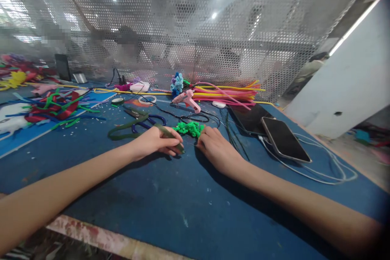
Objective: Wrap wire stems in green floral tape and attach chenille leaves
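Observation:
My left hand (160,141) is closed in a pinch on a dark green ribbon (123,131), whose end pokes out by the fingertips. The rest of it loops back over the table to the left. My right hand (217,146) is closed too, its fingers curled down close to the tabletop; what they grip is hidden. Just beyond both hands lies a bunch of bright green fuzzy pipe cleaner pieces (189,128), its right end against my right fingers. Blue-handled scissors (157,120) lie partly under the ribbon loop.
A pink glue gun (189,99) and its black cord lie behind the green bunch. Pink and yellow pipe cleaners (228,92) stretch along the back. At right are dark green wires (233,134), a phone (284,138) and a white cable (344,166). Mixed pipe cleaners (55,105) sit at left.

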{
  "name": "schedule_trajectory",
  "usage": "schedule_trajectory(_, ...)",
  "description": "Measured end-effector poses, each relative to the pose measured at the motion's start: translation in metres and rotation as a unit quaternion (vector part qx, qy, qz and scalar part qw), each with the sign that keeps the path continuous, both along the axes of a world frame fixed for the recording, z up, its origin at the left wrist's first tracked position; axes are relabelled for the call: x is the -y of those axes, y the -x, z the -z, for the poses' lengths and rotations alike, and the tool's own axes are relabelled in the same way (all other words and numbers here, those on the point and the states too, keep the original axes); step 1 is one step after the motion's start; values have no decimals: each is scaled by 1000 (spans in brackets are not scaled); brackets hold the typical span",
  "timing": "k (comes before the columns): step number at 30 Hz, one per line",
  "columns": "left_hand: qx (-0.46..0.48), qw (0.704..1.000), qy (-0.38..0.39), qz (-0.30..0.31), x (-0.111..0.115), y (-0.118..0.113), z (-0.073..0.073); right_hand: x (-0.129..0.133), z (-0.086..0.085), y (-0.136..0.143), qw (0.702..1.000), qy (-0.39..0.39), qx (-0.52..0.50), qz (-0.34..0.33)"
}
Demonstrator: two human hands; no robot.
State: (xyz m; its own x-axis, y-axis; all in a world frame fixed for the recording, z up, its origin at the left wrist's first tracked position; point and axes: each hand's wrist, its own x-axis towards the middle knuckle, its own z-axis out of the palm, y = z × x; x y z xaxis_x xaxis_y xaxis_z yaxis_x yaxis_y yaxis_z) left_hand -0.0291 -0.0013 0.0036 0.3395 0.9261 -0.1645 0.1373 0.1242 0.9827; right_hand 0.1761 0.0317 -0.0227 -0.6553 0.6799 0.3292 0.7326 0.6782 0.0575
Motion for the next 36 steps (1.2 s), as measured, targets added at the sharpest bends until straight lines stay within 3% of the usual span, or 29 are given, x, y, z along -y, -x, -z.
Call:
schedule_trajectory(5,28,999,16,10,-1,-2,6,10,1,-21,998,44,-48,16)
schedule_trajectory(9,-42,997,-33,56,0,-7,4,21,-2,-47,986,61,-141,58)
schedule_trajectory(13,-91,983,-65,145,1,-22,0,34,-3,-69,984,-29,-176,-28)
schedule_trajectory(17,-104,974,-52,192,-1,-38,-3,41,1,-81,972,-70,-193,-117)
schedule_trajectory(20,-174,956,-134,195,-3,-42,-1,40,4,-82,963,-76,-192,-174)
schedule_trajectory(26,-291,864,-371,174,-6,-35,14,35,8,-78,974,-35,-149,-168)
schedule_trajectory(29,-302,849,-398,169,-7,-35,19,35,9,-78,976,-14,-138,-168)
schedule_trajectory(36,-295,865,-376,156,-8,-38,20,37,10,-74,981,2,-114,-157)
